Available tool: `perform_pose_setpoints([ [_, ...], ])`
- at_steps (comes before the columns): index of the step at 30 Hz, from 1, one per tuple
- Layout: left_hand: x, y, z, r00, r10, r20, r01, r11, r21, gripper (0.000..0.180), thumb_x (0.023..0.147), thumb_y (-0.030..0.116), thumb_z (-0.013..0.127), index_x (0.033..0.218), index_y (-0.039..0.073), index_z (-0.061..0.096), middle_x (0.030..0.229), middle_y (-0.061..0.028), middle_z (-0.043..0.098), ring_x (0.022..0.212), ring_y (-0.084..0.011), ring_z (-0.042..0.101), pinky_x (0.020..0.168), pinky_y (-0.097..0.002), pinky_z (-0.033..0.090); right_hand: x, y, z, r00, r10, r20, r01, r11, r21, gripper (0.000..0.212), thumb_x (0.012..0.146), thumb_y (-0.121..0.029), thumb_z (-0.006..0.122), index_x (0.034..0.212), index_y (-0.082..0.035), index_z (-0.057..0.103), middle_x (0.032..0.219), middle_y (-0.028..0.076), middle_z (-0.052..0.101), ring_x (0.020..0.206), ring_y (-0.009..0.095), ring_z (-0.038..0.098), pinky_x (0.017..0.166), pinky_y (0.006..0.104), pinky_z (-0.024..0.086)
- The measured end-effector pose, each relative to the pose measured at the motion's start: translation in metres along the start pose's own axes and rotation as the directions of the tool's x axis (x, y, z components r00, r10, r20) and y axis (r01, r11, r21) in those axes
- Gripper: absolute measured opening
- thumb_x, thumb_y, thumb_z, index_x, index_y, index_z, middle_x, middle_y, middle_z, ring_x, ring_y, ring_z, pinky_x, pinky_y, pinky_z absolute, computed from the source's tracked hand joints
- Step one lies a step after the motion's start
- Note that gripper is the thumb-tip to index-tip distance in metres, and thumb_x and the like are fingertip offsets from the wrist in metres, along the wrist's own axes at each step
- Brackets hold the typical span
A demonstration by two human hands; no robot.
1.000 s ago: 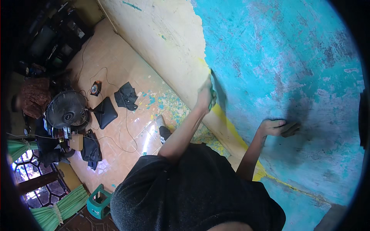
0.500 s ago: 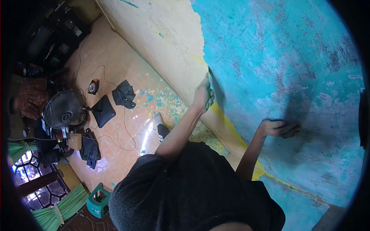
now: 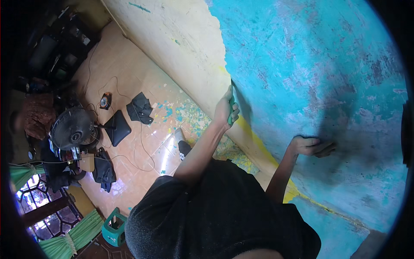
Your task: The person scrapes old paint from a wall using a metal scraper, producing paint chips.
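Observation:
My left hand (image 3: 225, 108) is closed around the green handle of a scraper (image 3: 231, 102). Its thin blade end meets the wall at the ragged line where turquoise paint (image 3: 276, 64) gives way to a bare cream patch (image 3: 194, 52). Farther right and lower, my right hand (image 3: 308, 146) is at the scuffed turquoise surface, thumb out and fingers stretched to the right. Those fingers lie in shadow, and no tool shows in them. A yellow strip (image 3: 254, 138) of exposed paint runs below my left hand.
Paint flakes (image 3: 194, 118) litter the tiled floor along the wall's foot. Beyond lie dark cloth (image 3: 140, 108), a black fan (image 3: 71, 129) with its base (image 3: 117, 128), and trailing cords. A green stool (image 3: 114, 228) stands at lower left, near green curtains (image 3: 73, 237). My foot (image 3: 179, 136) is on the tiles.
The view has shifted slightly. My left hand with the scraper sits slightly lower along the paint edge, its fingers now showing more of the green handle. My right hand stays at nearly the same spot.

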State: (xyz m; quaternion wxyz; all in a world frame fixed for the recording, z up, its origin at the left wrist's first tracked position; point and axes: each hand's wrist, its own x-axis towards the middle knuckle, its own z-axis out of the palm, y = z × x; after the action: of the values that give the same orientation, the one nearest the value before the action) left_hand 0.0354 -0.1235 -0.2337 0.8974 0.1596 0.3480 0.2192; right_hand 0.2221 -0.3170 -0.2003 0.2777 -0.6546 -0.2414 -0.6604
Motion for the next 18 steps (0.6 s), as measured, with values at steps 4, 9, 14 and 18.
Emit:
perform_pose_setpoints([
  [4, -0.003, -0.009, -0.001, 0.996, -0.048, 0.072, 0.046, 0.998, 0.039, 0.026, 0.106, 0.036, 0.031, 0.115, 0.025, 0.052, 0.059, 0.0035, 0.038, 0.037, -0.008, 0.032, 0.03, -0.0226, 0.027, -0.004, 0.001, 0.006, 0.999, 0.027, -0.024, -0.027, 0.999, 0.024, 0.049, 0.103, -0.026, 0.038, 0.131, 0.011, 0.053, 0.138, 0.029, 0.05, 0.132, 0.046, 0.042, 0.111, 0.0581, 0.025],
  [9, 0.013, 0.003, -0.015, 0.999, -0.035, -0.035, 0.035, 0.999, 0.001, 0.023, 0.105, 0.036, 0.032, 0.102, 0.02, 0.049, 0.059, 0.0026, 0.039, 0.036, -0.0081, 0.031, 0.03, -0.0223, 0.026, -0.001, -0.002, -0.001, 1.0, 0.018, 0.013, -0.018, 1.0, 0.02, 0.05, 0.104, -0.025, 0.035, 0.132, 0.014, 0.048, 0.14, 0.031, 0.047, 0.134, 0.047, 0.039, 0.112, 0.0589, 0.023],
  [14, 0.015, 0.0, -0.01, 0.999, -0.033, -0.043, 0.035, 0.998, 0.046, 0.035, 0.105, 0.04, 0.031, 0.132, 0.026, 0.048, 0.059, 0.0039, 0.039, 0.038, -0.0085, 0.031, 0.032, -0.0222, 0.026, -0.002, 0.0, 0.001, 0.999, 0.043, -0.002, -0.043, 0.999, 0.032, 0.049, 0.103, -0.025, 0.036, 0.131, 0.013, 0.05, 0.138, 0.031, 0.049, 0.132, 0.049, 0.04, 0.11, 0.0605, 0.025],
  [18, -0.001, -0.005, 0.0, 0.997, -0.049, 0.058, 0.049, 0.999, 0.002, 0.024, 0.106, 0.035, 0.031, 0.121, 0.03, 0.048, 0.059, 0.0018, 0.039, 0.036, -0.0097, 0.031, 0.029, -0.0225, 0.027, -0.009, 0.006, 0.001, 0.999, 0.031, -0.007, -0.031, 0.999, 0.017, 0.048, 0.103, -0.024, 0.038, 0.129, 0.013, 0.052, 0.136, 0.031, 0.05, 0.13, 0.051, 0.042, 0.108, 0.0625, 0.027],
])
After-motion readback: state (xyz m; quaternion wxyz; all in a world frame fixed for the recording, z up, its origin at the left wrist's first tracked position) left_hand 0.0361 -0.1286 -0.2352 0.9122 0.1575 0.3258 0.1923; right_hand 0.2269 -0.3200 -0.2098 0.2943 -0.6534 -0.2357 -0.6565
